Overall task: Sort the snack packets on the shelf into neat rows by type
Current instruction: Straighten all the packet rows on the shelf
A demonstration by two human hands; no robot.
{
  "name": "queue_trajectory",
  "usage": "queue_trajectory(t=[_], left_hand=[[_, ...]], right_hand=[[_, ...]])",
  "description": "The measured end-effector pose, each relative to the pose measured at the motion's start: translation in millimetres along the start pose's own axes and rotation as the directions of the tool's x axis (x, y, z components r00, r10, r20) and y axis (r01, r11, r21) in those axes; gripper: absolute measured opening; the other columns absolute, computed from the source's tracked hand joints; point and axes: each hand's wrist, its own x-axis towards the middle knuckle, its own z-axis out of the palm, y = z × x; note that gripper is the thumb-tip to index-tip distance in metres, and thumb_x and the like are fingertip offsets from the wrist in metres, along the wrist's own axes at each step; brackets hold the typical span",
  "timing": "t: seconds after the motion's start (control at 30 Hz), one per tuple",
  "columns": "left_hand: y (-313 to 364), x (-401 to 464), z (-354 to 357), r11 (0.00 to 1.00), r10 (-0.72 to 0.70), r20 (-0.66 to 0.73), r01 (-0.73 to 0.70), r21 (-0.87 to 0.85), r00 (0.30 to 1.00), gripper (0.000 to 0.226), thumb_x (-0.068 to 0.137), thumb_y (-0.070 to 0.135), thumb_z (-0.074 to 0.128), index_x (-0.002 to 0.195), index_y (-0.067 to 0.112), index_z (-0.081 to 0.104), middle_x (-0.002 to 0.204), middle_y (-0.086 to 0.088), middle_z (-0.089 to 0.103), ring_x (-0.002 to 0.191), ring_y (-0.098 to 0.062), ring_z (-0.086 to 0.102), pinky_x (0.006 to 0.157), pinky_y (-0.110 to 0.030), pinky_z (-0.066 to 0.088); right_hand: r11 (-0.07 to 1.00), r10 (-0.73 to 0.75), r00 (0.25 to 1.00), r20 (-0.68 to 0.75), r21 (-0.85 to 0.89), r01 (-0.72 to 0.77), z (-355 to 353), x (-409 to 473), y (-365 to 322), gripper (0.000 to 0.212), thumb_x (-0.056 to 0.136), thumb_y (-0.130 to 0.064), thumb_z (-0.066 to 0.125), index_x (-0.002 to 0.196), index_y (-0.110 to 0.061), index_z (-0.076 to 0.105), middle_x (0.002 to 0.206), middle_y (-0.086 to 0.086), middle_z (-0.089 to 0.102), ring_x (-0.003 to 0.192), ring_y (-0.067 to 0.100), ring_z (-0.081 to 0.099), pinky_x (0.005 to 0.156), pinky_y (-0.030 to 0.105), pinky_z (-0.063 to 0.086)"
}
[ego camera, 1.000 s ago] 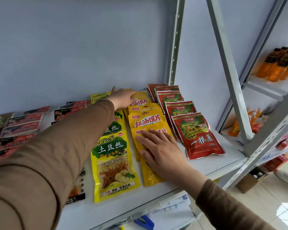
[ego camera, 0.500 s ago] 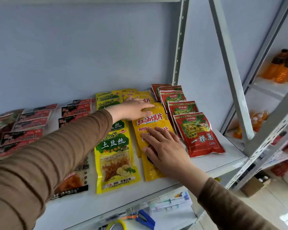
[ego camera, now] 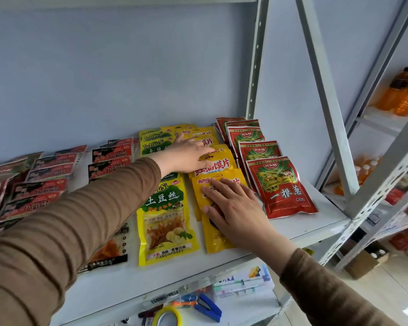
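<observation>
Head view: the shelf [ego camera: 311, 228] carries packets in rows that run front to back. At 3 o'clock the red packets [ego camera: 283, 187] overlap in a tidy line. Beside them at centre the orange-yellow packets [ego camera: 212, 165] form a row under both hands. The left hand [ego camera: 186, 156] lies flat, fingers straight, pressing the row's middle packets; it grasps nothing. The right hand [ego camera: 236, 208] also lies flat and released on the front packet, holding it down. Toward 9 o'clock from that row, the green-and-yellow packets [ego camera: 165, 208] make another line, partly hidden by the left sleeve. At 9 o'clock the dark packets [ego camera: 108, 158] lie in looser, slightly skewed rows.

By my judgement the sorting by type is mostly done; squaring the orange-yellow row and straightening the dark rows remains.
</observation>
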Motion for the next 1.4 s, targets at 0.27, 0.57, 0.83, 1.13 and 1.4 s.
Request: queue_trajectory(t=[0.27,0.57,0.83,1.13,1.4], left_hand=[[5,-2,-8,0.999,-0.029,-0.059,0.027,-0.033,0.998,0.067,0.098,0.072,0.023,0.155,0.039,0.033,0.165,-0.001,0.030,0.154,-0.027,0.020,0.123,-0.057,0.005],[40,58,-32,0.859,-0.204,-0.276,0.037,-0.511,0.939,0.049,0.100,0.041,0.057,0.143,0.018,0.050,0.140,-0.007,0.055,0.120,-0.023,0.055,0.093,-0.031,0.042],[62,115,-48,0.806,-0.411,-0.267,0.211,-0.553,0.872,0.033,0.102,0.023,0.055,0.127,0.004,0.063,0.131,-0.018,0.062,0.121,-0.033,0.057,0.102,-0.038,0.045],[70,123,-42,0.770,-0.462,-0.236,0.254,-0.586,0.855,0.014,0.098,0.014,0.061,0.088,0.008,0.070,0.109,-0.013,0.073,0.101,-0.030,0.065,0.079,-0.029,0.044],[65,116,-41,0.754,-0.459,-0.222,0.245,-0.609,0.860,0.015,0.097,0.014,0.063,0.096,0.003,0.074,0.101,-0.005,0.070,0.101,-0.027,0.065,0.080,-0.029,0.045]], right_hand=[[1.000,0.018,0.999,-0.050,0.025,-0.017,-14,0,3,0.058,0.100,-0.066,0.019,0.150,-0.042,0.035,0.161,-0.012,0.029,0.151,0.013,0.018,0.122,0.044,0.016],[0.972,0.222,0.958,-0.182,-0.035,-0.232,-50,-15,100,0.044,0.104,-0.041,0.033,0.147,-0.037,0.042,0.156,-0.008,0.040,0.145,0.019,0.029,0.114,0.045,0.029],[0.989,0.145,0.989,-0.004,0.005,-0.145,-43,-13,133,0.050,0.105,-0.052,0.022,0.154,-0.041,0.023,0.165,-0.011,0.020,0.153,0.014,0.006,0.124,0.046,0.006],[0.998,0.051,0.998,0.026,0.029,-0.051,-41,-11,145,0.050,0.105,-0.052,0.023,0.154,-0.041,0.025,0.164,-0.013,0.022,0.153,0.014,0.010,0.124,0.045,0.008],[0.987,0.050,0.999,0.017,0.151,-0.052,-35,-10,155,0.057,0.100,-0.056,0.033,0.154,-0.037,0.024,0.167,-0.006,0.006,0.152,0.016,-0.012,0.123,0.051,0.009]])
